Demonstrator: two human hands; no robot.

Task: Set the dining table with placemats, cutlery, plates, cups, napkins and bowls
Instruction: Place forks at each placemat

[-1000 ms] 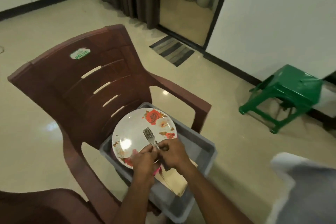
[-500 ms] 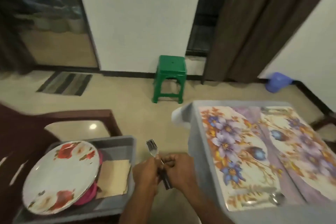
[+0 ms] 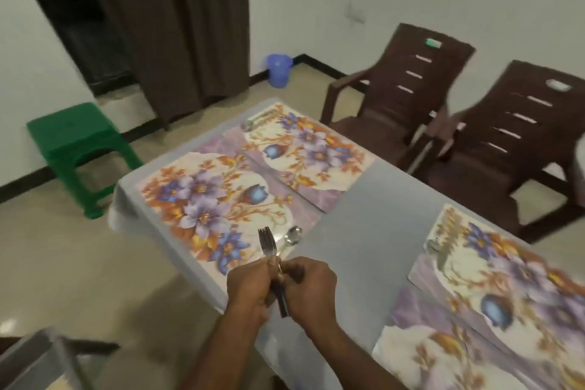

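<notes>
Now, key relation: the bundle of steel forks is held at lower centre of the frame, tines up and away from the person, directly below the nearest floral placemat with purple and orange flowers.
Long axis of forks: near upright in the picture, dark handles running down between the two hands, tines over the placemat's near edge.
Left hand: fingers curled round the fork handles, gripping them from the left side of the bundle.
Right hand: also closed on the handles, fingertips meeting the left hand's; it looks to be parting one fork from the rest, though blur hides how many forks there are.
Nearer hand: both sit equally close to that placemat; the right hand lies closer to the steel spoon already resting at the mat's near right corner.
Likely next move: a judgement only, a short carry up-frame to lay a fork on this mat.
Other mats: a second floral mat at centre top and a third at lower right lie on the grey tablecloth.
Caution: the spoon sits just beside the tines.
</notes>
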